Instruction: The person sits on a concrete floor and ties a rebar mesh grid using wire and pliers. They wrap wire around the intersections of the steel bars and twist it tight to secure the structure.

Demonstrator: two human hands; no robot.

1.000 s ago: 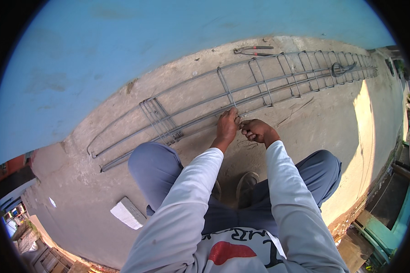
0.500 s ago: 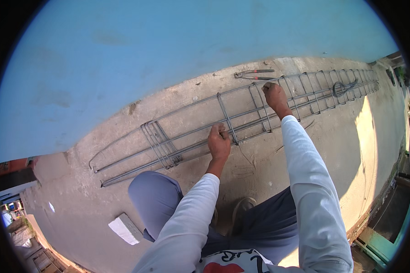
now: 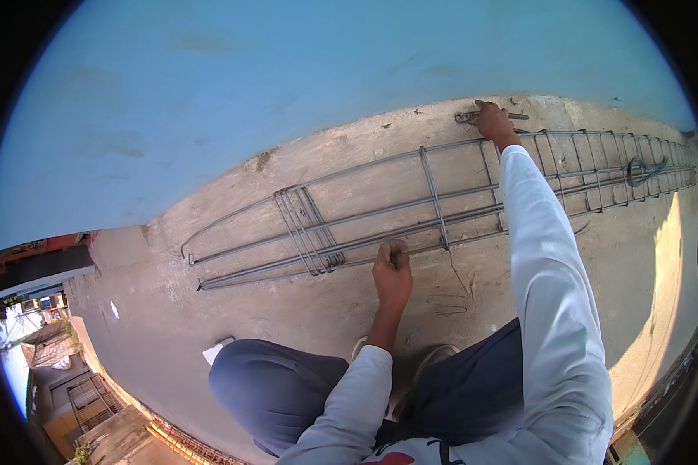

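A long steel rebar cage (image 3: 411, 206) lies across the concrete floor, its bars joined by square stirrups. Beyond its far bar, close to the blue wall, a pair of pincers (image 3: 467, 118) rests on the floor. My right hand (image 3: 495, 124) reaches over the cage and closes on their handles. My left hand (image 3: 393, 267) is held with curled fingers at the cage's near side, left of a single stirrup (image 3: 434, 194); whatever it may hold is hidden. A bunch of loose stirrups (image 3: 310, 232) sits around the bars at the left.
The blue wall (image 3: 302, 70) runs along the far side. A coil of tie wire (image 3: 640, 170) lies on the cage at the right. Bits of thin wire (image 3: 451, 305) are on the floor before me. A white block (image 3: 215, 350) is partly behind my left knee.
My right hand has moved from above the cage's bars out to the pincers. My left hand has drawn back toward me, off the middle bars. The view has shifted a little.
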